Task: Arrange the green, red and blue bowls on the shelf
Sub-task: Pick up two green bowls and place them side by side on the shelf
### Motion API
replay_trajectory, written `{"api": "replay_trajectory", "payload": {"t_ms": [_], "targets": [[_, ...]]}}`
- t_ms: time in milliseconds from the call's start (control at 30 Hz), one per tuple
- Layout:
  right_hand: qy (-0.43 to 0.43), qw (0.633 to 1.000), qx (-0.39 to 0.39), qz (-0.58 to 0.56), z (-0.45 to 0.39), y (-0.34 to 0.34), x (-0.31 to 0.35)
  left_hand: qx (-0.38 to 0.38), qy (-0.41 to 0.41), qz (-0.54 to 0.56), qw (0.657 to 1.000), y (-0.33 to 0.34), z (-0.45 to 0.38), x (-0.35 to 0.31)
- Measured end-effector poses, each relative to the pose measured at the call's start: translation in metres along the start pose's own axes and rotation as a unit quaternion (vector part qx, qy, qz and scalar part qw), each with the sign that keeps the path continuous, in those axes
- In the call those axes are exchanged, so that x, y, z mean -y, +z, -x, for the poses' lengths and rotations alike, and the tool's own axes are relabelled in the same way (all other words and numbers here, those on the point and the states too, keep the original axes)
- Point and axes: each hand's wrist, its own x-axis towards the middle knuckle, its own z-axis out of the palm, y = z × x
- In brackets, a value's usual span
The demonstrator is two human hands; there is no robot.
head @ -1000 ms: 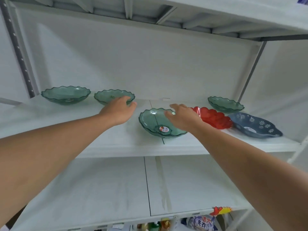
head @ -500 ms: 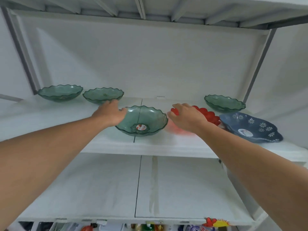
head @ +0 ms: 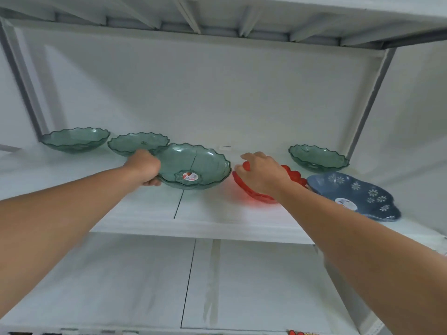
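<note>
The left hand [head: 145,168] has its fingers clamped on the nine o'clock rim of the stickered green bowl [head: 193,165], tilted mid-shelf [head: 135,213] and overlapping a second green bowl [head: 137,142] at ten o'clock. The right hand [head: 262,176] curls over the red bowl [head: 254,194] at three o'clock, touching the blue bowl [head: 358,197]. Whether those fingers actually grip is hidden, and much of the red bowl is covered.

4 clear green bowls w/ wavy rims on shelf [head: 135,213]: far-left bowl [head: 75,139], 2nd bowl [head: 137,142], tilted stickered bowl [head: 193,165], rear-right bowl [head: 318,157]. Red bowl [head: 256,194] center-right, touching flowered blue bowl [head: 355,197].
</note>
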Motion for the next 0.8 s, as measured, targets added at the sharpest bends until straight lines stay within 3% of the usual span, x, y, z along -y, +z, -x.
{"api": "replay_trajectory", "payload": {"t_ms": [167, 500, 800], "targets": [[0.058, 0.998, -0.017, 0.023, -0.002, -0.032, -0.042, 0.005, 0.035, 0.055, 0.998, 0.013, -0.023, -0.052], [0.17, 0.983, -0.022, 0.066, 0.01, -0.078, -0.156, 0.108, 0.058, 0.079, 0.989, 0.12, -0.025, -0.122], [0.196, 0.98, -0.001, 0.023, -0.037, -0.087, -0.296, 0.09, 0.036, 0.096, 0.991, 0.221, -0.039, -0.183]]}}
